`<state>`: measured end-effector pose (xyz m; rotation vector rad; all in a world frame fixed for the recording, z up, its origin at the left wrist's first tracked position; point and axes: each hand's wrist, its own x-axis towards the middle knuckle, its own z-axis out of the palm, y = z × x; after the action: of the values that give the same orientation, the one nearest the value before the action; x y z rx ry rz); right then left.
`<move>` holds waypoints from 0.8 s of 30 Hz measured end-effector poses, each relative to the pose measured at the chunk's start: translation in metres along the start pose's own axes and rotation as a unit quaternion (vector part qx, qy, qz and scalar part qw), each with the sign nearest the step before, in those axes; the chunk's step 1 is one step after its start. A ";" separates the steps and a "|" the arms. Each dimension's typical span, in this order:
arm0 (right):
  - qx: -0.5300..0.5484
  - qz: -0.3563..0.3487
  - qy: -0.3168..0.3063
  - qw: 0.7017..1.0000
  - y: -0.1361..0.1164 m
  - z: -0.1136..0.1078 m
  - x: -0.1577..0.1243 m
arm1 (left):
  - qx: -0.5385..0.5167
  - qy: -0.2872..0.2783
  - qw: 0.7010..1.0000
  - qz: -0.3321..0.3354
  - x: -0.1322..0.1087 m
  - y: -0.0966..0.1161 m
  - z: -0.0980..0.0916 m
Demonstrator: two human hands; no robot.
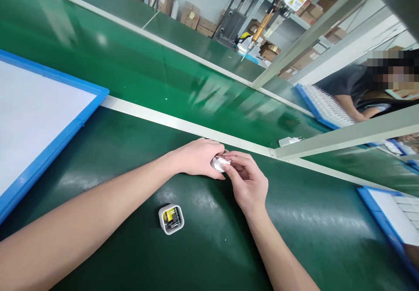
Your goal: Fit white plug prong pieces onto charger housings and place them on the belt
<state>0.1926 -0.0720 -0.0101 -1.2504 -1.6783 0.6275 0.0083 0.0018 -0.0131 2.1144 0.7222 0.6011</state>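
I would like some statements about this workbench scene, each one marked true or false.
1. Both hands hold one small white part together. True; the left hand and the right hand meet on it.
2. The open white housing lies inside the blue tray. False; it lies on the green mat, nearer the viewer than the hands.
3. A blue-edged tray lies at the left. True.
4. The co-worker is reaching onto the green mat. False; that person works at another blue tray beyond the belt.
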 end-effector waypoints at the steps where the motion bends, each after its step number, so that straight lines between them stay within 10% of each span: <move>1: -0.001 -0.007 -0.007 1.000 0.001 -0.001 0.000 | -0.001 -0.001 1.000 -0.002 0.000 0.001 0.000; 24: -0.109 -0.072 -0.006 0.991 0.010 -0.008 0.016 | 0.079 0.005 0.997 0.023 0.006 0.004 -0.008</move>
<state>0.2037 -0.0545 -0.0091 -1.2649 -1.8669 0.3717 0.0084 0.0083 -0.0043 2.2809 0.7485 0.5968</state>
